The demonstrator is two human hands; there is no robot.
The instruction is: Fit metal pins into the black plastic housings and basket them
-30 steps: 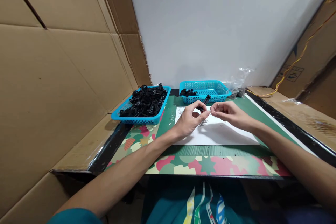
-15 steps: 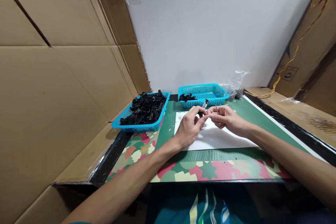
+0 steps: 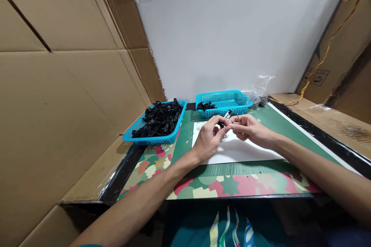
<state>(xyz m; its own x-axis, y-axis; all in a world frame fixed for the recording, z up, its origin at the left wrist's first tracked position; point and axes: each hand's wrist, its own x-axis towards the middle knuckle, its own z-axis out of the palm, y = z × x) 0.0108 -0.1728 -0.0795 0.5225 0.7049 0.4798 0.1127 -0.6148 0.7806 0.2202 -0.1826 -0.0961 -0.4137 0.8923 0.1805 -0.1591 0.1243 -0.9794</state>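
My left hand (image 3: 209, 136) is closed around a small black part (image 3: 228, 114), whose shiny upper end sticks out above the fingers. My right hand (image 3: 249, 129) meets it fingertip to fingertip, in a pinch. A thin metal pin (image 3: 238, 118) shows at the right fingers; its lower end is hidden. Both hands are over a white sheet (image 3: 240, 152). Small loose metal pins (image 3: 224, 137) lie on the sheet behind the hands, partly covered by them.
At the left stands a blue basket (image 3: 152, 140) heaped with black plastic parts (image 3: 162, 117). Another blue basket (image 3: 232, 94) at the back holds a few black pieces (image 3: 205, 105). Beside it sits a clear plastic bag (image 3: 259, 94). A cardboard wall (image 3: 72, 85) rises on the left.
The hands stay together in almost the same pose around the black part. The whole view has shifted slightly; nothing has been put down or picked up.
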